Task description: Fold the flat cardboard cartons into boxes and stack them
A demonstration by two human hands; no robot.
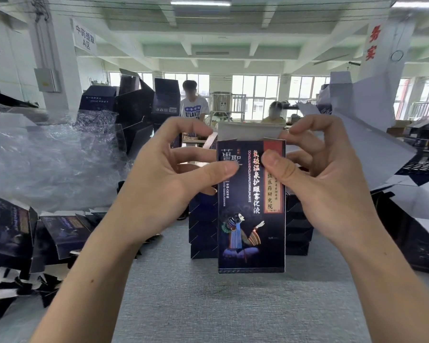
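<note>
Head cam: upright dark carton point(250, 231) in pinch grip of L hand point(164, 174) + R hand point(332, 179).

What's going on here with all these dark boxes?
A person is folding a dark blue carton, holding it upright over the grey table. The left hand and right hand each pinch it near the top, thumbs on the front. Its white top flap is not yet closed. Folded boxes lie at the left.

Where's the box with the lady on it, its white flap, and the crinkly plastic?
box point(252, 231): head view, printed front face.
white flap point(248, 131): head view, middle of the flap.
crinkly plastic point(47, 159): head view, its bulging middle.
</note>
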